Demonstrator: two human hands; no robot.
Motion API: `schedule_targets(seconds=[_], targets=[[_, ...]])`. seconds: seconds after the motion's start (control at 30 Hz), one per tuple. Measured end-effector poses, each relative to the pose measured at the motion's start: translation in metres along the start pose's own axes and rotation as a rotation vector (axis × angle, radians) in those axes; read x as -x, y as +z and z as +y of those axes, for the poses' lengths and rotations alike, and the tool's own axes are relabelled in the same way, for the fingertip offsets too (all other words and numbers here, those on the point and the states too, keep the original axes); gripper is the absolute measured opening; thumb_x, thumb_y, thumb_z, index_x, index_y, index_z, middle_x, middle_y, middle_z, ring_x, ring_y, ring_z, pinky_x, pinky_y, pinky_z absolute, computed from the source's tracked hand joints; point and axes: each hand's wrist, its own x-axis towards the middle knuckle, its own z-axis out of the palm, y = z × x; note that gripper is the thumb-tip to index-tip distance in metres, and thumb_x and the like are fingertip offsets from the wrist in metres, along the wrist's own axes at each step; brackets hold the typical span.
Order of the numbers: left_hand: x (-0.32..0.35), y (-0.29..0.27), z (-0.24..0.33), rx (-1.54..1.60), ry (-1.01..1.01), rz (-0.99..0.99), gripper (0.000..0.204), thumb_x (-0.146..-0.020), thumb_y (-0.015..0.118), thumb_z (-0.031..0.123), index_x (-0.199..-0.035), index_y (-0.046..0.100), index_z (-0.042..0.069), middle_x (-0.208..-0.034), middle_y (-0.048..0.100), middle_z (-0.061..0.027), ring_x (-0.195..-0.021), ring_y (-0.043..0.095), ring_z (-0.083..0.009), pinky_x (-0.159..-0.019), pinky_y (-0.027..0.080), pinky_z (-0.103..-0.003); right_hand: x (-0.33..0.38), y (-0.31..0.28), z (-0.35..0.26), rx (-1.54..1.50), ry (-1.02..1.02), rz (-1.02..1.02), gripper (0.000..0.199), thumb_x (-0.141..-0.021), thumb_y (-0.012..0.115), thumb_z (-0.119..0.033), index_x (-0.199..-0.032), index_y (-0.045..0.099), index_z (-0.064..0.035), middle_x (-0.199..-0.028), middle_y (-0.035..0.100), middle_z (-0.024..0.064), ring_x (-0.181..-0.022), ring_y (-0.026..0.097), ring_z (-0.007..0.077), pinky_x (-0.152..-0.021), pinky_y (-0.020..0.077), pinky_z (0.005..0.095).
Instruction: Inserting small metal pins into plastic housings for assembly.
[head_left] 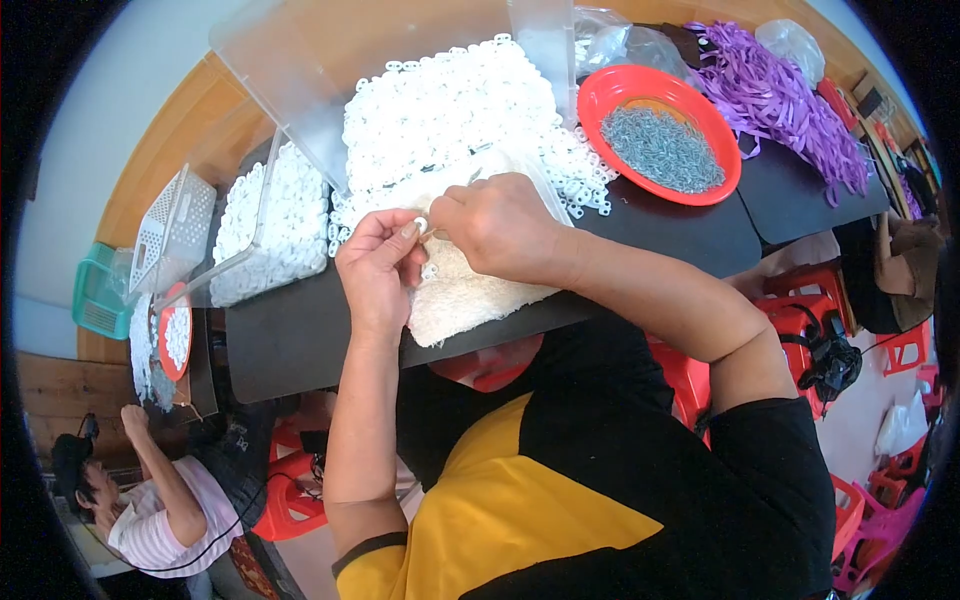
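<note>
From my end, the right hand's (510, 228) curled fingers hide whatever they may hold, and the left hand's (376, 268) thumb partly covers a white piece (421, 226) whose detail is too small for me to read. I see the clear bin (275, 65) cut off along the top, and the seated person (905, 255) at far right lost into the dark rim.

The held piece (421, 225) and the heaped pieces (450, 110) look like smooth white plastic. The cloth (470, 300) is rough and nappy, like towelling. The surface (290, 350) is dark, smooth and mostly matt. The red dish (692, 90) is glossy plastic; its small contents (660, 150) shine like metal. The purple ribbons (770, 95) have a satiny sheen. The tall bin (285, 65) is translucent plastic, smooth-walled.
</note>
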Motion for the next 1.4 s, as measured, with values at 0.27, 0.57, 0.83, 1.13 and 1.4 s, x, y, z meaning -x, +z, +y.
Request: schedule_targets(seconds=[0.27, 0.57, 0.83, 1.13, 1.4], targets=[[0.0000, -0.0002, 0.0000, -0.002, 0.004, 0.007, 0.007, -0.087, 0.060, -0.001, -0.093, 0.063, -0.004, -0.074, 0.063, -0.0065, -0.053, 0.053, -0.0081, -0.043, 0.037, -0.018, -0.0009, 0.0023, -0.0009, 0.015, -0.015, -0.015, 0.010, -0.073, 0.063, -0.012, -0.080, 0.059, -0.0066, -0.071, 0.060, 0.0103, -0.064, 0.063, 0.0297, -0.056, 0.0464, 0.0431], [-0.0010, -0.0008, -0.0011, 0.002, 0.003, -0.006, 0.007, -0.087, 0.060, -0.002, -0.093, 0.063, -0.004, -0.073, 0.062, -0.0065, -0.052, 0.053, -0.0085, -0.042, 0.037, -0.019, -0.0007, 0.0023, -0.0030, 0.018, -0.018, -0.023, 0.010, -0.072, 0.064, -0.012, -0.079, 0.059, -0.0068, -0.071, 0.060, 0.0100, -0.064, 0.063, 0.0289, -0.057, 0.0466, 0.0425], [-0.0006, 0.0013, -0.0015, 0.001, 0.003, 0.021, 0.005, -0.087, 0.060, -0.003, -0.091, 0.063, -0.004, -0.072, 0.062, -0.0067, -0.052, 0.052, -0.0086, -0.042, 0.036, -0.018, -0.0008, 0.0001, -0.0076, 0.089, -0.076, -0.048, 0.012, -0.070, 0.064, -0.011, -0.082, 0.060, -0.0075, -0.072, 0.060, 0.0078, -0.065, 0.063, 0.0262, -0.058, 0.0474, 0.0399], [-0.0020, -0.0001, -0.0034, 0.005, 0.009, 0.031, 0.007, -0.085, 0.058, -0.005, -0.091, 0.063, -0.004, -0.072, 0.062, -0.0067, -0.052, 0.052, -0.0085, -0.040, 0.035, -0.018, -0.0010, 0.0027, -0.0053, 0.072, -0.084, -0.026, 0.016, -0.070, 0.064, -0.010, -0.086, 0.064, -0.0088, -0.074, 0.061, 0.0064, -0.066, 0.063, 0.0252, -0.059, 0.0478, 0.0386], [-0.0032, -0.0007, -0.0029, 0.018, 0.011, 0.045, 0.009, -0.085, 0.058, -0.007, -0.091, 0.063, -0.004, -0.072, 0.062, -0.0065, -0.051, 0.052, -0.0082, -0.040, 0.034, -0.018, 0.0010, 0.0059, -0.0043, 0.043, -0.138, 0.007, 0.016, -0.070, 0.063, -0.010, -0.085, 0.064, -0.0107, -0.072, 0.059, 0.0050, -0.064, 0.062, 0.0241, -0.058, 0.0472, 0.0383]])
